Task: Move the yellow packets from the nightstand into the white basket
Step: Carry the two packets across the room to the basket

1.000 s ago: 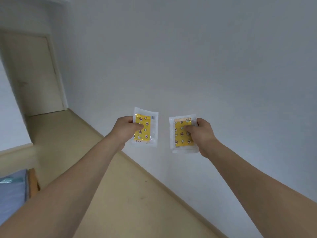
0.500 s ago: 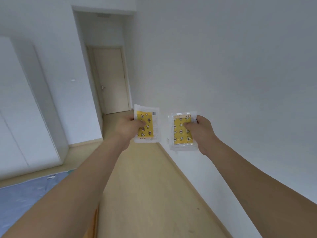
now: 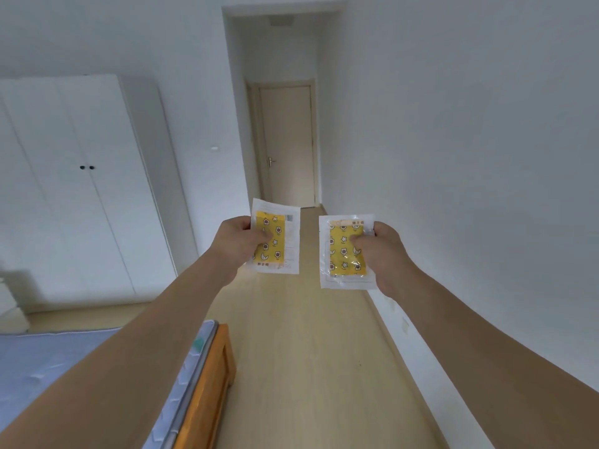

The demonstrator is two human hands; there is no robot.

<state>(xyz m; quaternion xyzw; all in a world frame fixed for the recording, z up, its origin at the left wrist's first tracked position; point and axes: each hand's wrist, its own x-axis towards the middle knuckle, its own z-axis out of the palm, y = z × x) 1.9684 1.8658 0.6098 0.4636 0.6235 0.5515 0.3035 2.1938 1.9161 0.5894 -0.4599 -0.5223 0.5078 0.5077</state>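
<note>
- Turning is the main change: a second ago the view showed mostly bare wall and skirting, and now it looks straight down a corridor to a closed door [image 3: 287,144], with a wardrobe [image 3: 74,186] on the left and a bed [image 3: 201,367] corner low down.
- Both packets have kept their places in the hands through that swing, side by side and apart, flat faces toward the camera.
- Left hand [image 3: 238,243] pinches the left packet [image 3: 275,236] at its left edge, thumb across the yellow front and fingers behind.
- Right hand [image 3: 381,254] pinches the right packet [image 3: 345,251] at its right edge in the same way, thumb on the front.
- Both arms stay stretched forward at about the same height, so the grips look unchanged; only the body and head have come round.
- Neither the nightstand nor the white basket shows in this view, so I cannot tell how near the drop-off is.
- My reading: pick-up is done for these two packets and the carry is under way; finding the basket and letting go over it are still to come.
- Whether more packets are left on the nightstand cannot be told from here.
</note>
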